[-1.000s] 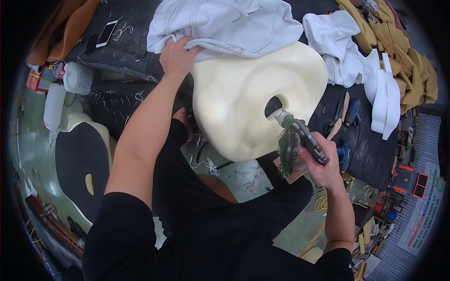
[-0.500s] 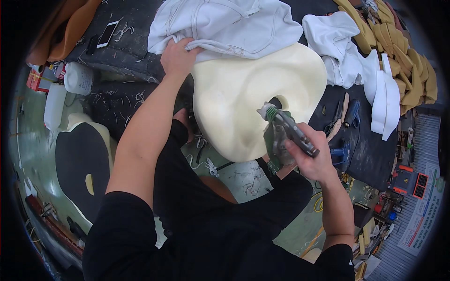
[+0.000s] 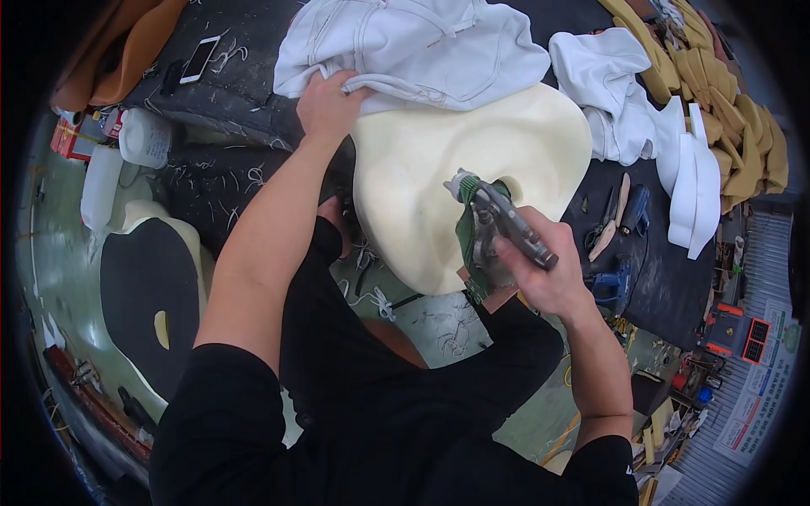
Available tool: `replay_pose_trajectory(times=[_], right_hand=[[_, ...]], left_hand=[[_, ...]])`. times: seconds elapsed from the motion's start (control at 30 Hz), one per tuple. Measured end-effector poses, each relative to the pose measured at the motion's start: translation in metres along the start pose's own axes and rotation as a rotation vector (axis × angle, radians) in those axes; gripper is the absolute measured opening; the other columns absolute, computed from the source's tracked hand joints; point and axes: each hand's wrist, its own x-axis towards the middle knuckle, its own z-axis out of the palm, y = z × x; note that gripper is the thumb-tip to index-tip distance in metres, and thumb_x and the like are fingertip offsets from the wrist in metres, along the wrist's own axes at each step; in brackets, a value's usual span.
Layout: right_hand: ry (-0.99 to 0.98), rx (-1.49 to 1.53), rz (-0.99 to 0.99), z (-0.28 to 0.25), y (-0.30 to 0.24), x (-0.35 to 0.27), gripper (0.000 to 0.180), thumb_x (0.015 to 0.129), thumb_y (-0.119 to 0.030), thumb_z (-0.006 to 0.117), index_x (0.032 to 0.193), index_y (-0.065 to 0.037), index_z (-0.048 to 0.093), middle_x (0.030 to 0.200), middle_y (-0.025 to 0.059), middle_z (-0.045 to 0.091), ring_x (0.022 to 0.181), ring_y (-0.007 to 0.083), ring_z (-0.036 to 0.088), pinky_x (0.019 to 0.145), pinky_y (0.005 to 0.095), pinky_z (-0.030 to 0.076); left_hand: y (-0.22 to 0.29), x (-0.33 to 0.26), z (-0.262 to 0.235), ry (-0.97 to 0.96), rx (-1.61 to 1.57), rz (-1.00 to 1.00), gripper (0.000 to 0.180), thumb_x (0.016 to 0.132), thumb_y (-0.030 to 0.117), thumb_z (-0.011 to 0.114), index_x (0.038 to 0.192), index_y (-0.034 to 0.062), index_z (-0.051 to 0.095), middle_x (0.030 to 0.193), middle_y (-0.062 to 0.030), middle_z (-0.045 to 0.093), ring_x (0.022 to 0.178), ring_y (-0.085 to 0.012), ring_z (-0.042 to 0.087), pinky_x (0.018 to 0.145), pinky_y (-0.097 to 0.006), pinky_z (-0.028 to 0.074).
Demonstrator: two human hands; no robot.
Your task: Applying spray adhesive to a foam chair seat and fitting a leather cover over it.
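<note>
A cream moulded foam seat (image 3: 405,219) with a round hole lies in front of me. White sewn fabric cover (image 3: 422,51) is bunched over its far edge. My left hand (image 3: 329,105) grips the cover's piped edge, with its fingers closed on the cloth at the foam's far left. My right hand (image 3: 544,261) is wrapped round a spray gun (image 3: 506,223), held over the foam. The gun's nozzle points left and away from me, and a green cloth is wrapped about its cup. Partly behind the gun is the foam's hole.
Scissors (image 3: 603,223) and a blue-handled tool (image 3: 634,211) lie on the dark bench to the right, near another white cover (image 3: 599,93). Tan foam pieces (image 3: 726,126) are piled at the far right. A phone (image 3: 200,59) lies far left. A black-backed foam piece (image 3: 148,312) stands at left.
The spray gun in my right hand has shifted left and slightly toward the far side over the foam. My left hand keeps its grip on the cover.
</note>
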Motion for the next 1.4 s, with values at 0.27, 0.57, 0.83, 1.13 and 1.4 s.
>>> replay_pose_trajectory(times=[0.27,0.57,0.83,1.13,1.4], right_hand=[[0.053,-0.002,0.068,-0.015,0.015,-0.022,0.013,0.094,-0.008,0.073,0.096,0.0,0.063,0.067,0.002,0.054,0.062,0.0095,0.047,0.059,0.0303,0.041],[0.062,-0.08,0.125,-0.025,0.024,-0.044,0.013,0.092,-0.005,0.073,0.101,0.001,0.065,0.066,0.011,0.059,0.056,0.0179,0.055,0.058,0.0341,0.045],[-0.046,-0.003,0.117,-0.021,0.011,-0.043,0.014,0.093,-0.009,0.073,0.094,0.0,0.063,0.067,0.0031,0.058,0.061,0.0102,0.05,0.059,0.0305,0.042],[0.002,-0.042,0.163,-0.028,0.02,-0.054,0.013,0.092,-0.009,0.073,0.092,-0.001,0.062,0.067,0.0033,0.056,0.061,0.0111,0.049,0.059,0.0309,0.042],[-0.012,-0.039,0.13,-0.027,0.02,-0.054,0.018,0.091,-0.007,0.073,0.105,0.002,0.068,0.066,0.0141,0.06,0.056,0.0228,0.057,0.059,0.0358,0.046]], left_hand=[[0.0,0.0,-0.001,0.005,-0.003,-0.002,0.05,0.077,0.057,0.086,0.117,0.0273,0.083,0.115,-0.0154,0.07,0.113,-0.0355,0.068,0.094,-0.046,0.056],[0.0,-0.001,-0.001,0.002,0.006,-0.005,0.05,0.077,0.056,0.086,0.116,0.0271,0.083,0.115,-0.0142,0.07,0.11,-0.0354,0.069,0.093,-0.046,0.056],[-0.001,-0.001,-0.001,-0.004,0.002,-0.016,0.049,0.077,0.057,0.086,0.116,0.027,0.083,0.115,-0.014,0.07,0.111,-0.0357,0.069,0.093,-0.046,0.056],[-0.002,-0.001,0.0,0.013,-0.012,0.0,0.048,0.077,0.057,0.086,0.115,0.0269,0.083,0.114,-0.015,0.07,0.11,-0.0357,0.069,0.093,-0.046,0.056],[-0.002,0.0,-0.002,-0.005,-0.004,-0.015,0.047,0.077,0.055,0.086,0.115,0.0267,0.083,0.114,-0.0154,0.07,0.11,-0.0363,0.069,0.093,-0.047,0.056]])
